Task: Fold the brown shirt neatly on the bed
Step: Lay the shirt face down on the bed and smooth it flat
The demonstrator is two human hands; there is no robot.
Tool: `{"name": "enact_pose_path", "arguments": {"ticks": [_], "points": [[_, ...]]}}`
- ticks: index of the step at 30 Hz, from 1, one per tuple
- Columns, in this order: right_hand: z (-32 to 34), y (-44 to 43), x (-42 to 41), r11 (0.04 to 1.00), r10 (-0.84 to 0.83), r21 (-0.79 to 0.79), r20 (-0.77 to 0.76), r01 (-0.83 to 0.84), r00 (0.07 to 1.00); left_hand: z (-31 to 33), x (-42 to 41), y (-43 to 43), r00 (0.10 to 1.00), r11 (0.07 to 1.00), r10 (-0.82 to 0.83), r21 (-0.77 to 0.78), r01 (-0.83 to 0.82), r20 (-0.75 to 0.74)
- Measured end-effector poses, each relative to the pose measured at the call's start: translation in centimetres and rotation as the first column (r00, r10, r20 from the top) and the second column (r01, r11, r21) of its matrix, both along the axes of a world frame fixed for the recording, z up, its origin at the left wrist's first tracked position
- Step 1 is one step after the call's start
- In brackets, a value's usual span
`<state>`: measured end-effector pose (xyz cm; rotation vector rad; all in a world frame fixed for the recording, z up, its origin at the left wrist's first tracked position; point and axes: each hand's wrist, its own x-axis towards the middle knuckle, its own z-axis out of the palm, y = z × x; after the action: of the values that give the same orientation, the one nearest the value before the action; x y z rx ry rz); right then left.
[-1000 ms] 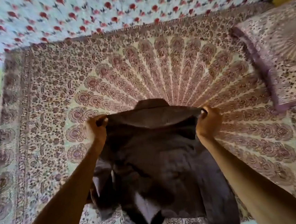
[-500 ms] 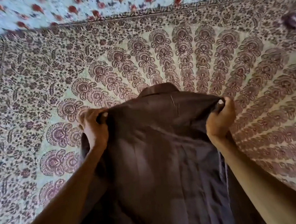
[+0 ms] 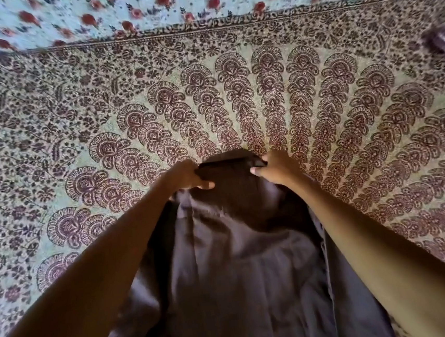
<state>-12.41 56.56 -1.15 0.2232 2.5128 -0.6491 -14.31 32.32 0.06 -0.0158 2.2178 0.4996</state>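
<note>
Both hands pinch the collar (image 3: 230,160) of the brown shirt (image 3: 239,270), left hand (image 3: 186,175) at its left end, right hand (image 3: 277,168) at its right, equally near, the shirt trailing lengthwise from the collar toward the person over the bedspread (image 3: 75,114).

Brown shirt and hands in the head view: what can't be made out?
Head view:
- brown shirt: hem cut off by bottom edge; sides covered by forearms.
- left hand and right hand: fingertips hidden behind the shirt fabric.
- dark object at right edge: blurred, cropped.
</note>
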Motion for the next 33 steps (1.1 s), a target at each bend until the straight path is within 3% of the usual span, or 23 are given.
{"name": "enact_pose_path", "arguments": {"ticks": [2, 3, 5, 6, 8, 11, 14, 17, 20, 22, 24, 26, 31, 33], "points": [[-0.2, -0.3, -0.3, 0.974, -0.128, -0.207, -0.19, 0.088, 0.973, 0.0, -0.3, 0.4, 0.967, 0.996, 0.074, -0.026, -0.083, -0.246], [-0.2, -0.4, 0.0, 0.952, -0.206, -0.285, -0.321, 0.113, 0.924, 0.4, 0.0, 0.6, 0.901, 0.983, 0.171, 0.004, -0.185, -0.4], [-0.5, -0.5, 0.4, 0.953, -0.243, -0.281, -0.478, 0.115, 0.844, 0.5, 1.1, 1.0, 0.762, 0.953, 0.272, 0.052, -0.3, -0.587], [-0.9, -0.5, 0.5, 0.977, -0.186, -0.188, -0.497, 0.104, 0.848, 0.2, 1.5, 1.1, 0.762, 0.952, 0.265, 0.033, -0.305, -0.591], [-1.9, -0.5, 0.3, 0.995, -0.059, 0.051, -0.427, 0.089, 0.902, -1.0, 1.5, 0.8, 0.855, 0.955, 0.227, -0.064, -0.289, -0.466], [-2.4, -0.7, -0.3, 0.984, -0.007, 0.162, -0.405, 0.079, 0.914, -2.1, 0.1, -0.5, 0.929, 0.958, 0.218, -0.114, -0.261, -0.3], [-2.1, -1.0, -0.7, 0.997, -0.043, 0.045, -0.425, 0.069, 0.904, -1.6, -1.1, 0.1, 0.967, 0.984, 0.16, -0.041, -0.171, -0.2], [-2.0, -0.9, -0.7, 0.985, -0.15, -0.136, -0.412, 0.102, 0.899, -0.1, -1.6, 1.0, 0.993, 0.991, 0.102, -0.076, -0.106, -0.062], [-2.1, -0.9, -0.1, 0.962, -0.201, -0.253, -0.4, 0.103, 0.894, -0.1, -1.4, 1.5, 0.971, 0.971, 0.227, 0.06, -0.231, 0.07], [-2.1, -0.8, 0.2, 0.941, -0.246, -0.316, -0.383, 0.124, 0.89, -0.5, -0.9, 2.0, 0.901, 0.874, 0.423, 0.216, -0.435, 0.102], [-2.0, -0.7, 0.2, 0.921, -0.297, -0.352, -0.367, 0.164, 0.881, -0.8, -0.2, 2.5, 0.78, 0.697, 0.609, 0.373, -0.613, 0.146], [-2.0, -0.6, -0.1, 0.909, -0.332, -0.366, -0.342, 0.201, 0.879, -1.2, 0.4, 2.5, 0.711, 0.58, 0.681, 0.464, -0.67, 0.175], [-2.4, -0.5, -1.4, 0.883, -0.367, -0.391, -0.234, 0.259, 0.9, -2.0, 1.9, 2.0, 0.702, 0.441, 0.654, 0.611, -0.658, 0.284], [-2.5, -0.5, -1.3, 0.902, -0.338, -0.358, -0.237, 0.242, 0.911, -2.4, 1.8, 1.5, 0.735, 0.476, 0.61, 0.604, -0.639, 0.296]]}}
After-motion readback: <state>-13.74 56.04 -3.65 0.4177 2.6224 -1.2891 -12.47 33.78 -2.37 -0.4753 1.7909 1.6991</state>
